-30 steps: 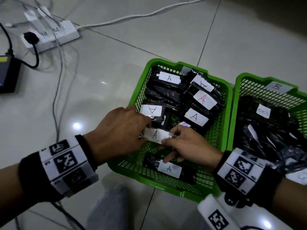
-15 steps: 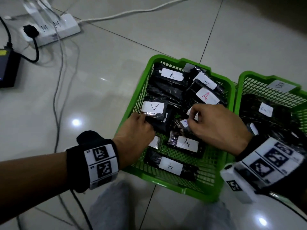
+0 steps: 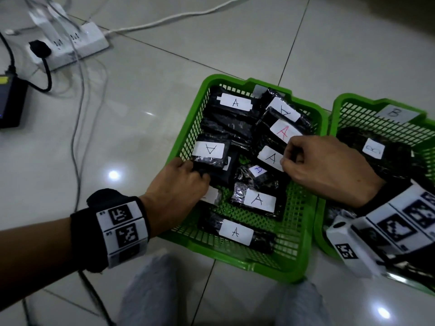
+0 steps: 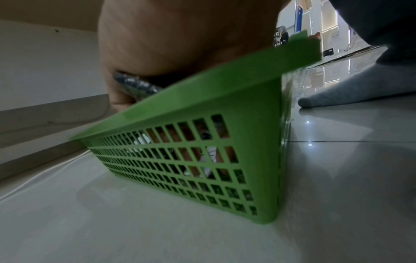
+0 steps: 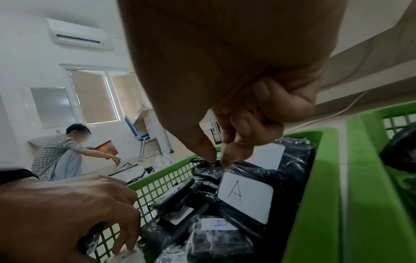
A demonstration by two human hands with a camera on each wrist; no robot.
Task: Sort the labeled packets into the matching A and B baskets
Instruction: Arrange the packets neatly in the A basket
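The green A basket [image 3: 270, 265] holds several black packets with white A labels. My left hand [image 3: 197, 172] reaches over its left rim and grips the near edge of the packet with the upside-down A label [image 3: 208, 150]. The left wrist view shows this black packet [image 4: 135, 85] under my palm, above the A basket's rim [image 4: 225, 89]. My right hand [image 3: 286, 156] pinches the wrap of another A packet [image 3: 269, 157]. In the right wrist view its thumb and forefinger [image 5: 216, 160] nip the plastic just above this packet's A label [image 5: 245, 195]. The B basket [image 3: 367, 101] stands at the right with B packets [image 3: 374, 149].
A white power strip [image 3: 70, 48] with cables and a black device [image 3: 9, 102] lie on the tiled floor at the left. My grey-clad knees [image 3: 150, 290] are below the baskets. Far off, another person [image 5: 60, 147] crouches with an orange basket.
A second ago both hands held an A packet over the basket's front; it now lies in the basket. The left hand moved to the upside-down A packet, the right to a packet further back.
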